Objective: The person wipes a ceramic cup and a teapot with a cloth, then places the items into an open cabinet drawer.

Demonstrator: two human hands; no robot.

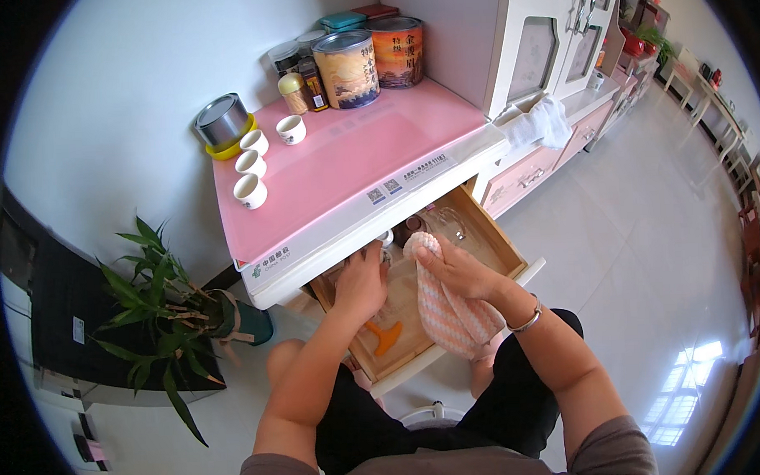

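An open wooden drawer (pixel 408 369) lies before me, under a pink-covered cabinet top (pixel 352 157). My left hand (pixel 362 279) reaches into its left rear part, the fingertips partly hidden beside a small white round item (pixel 386 238). Whether those fingers grip anything cannot be seen. In my right hand (pixel 459 269) a pink-and-white striped cloth (pixel 449 317) is held bunched at the top, hanging over the drawer. Behind the cloth are a dark brown round object (pixel 412 225) and a clear, glass-like piece (pixel 453 225). An orange T-shaped tool (pixel 386 338) rests near the drawer front.
Several small white cups (pixel 250 192) stand on the cabinet top's left side, near a metal tin (pixel 222 120) in a yellow holder. Large decorated tins (pixel 349 69) and jars (pixel 293 93) stand behind. A potted plant (pixel 238 321) is left; a white towel (pixel 536 124) lies right.
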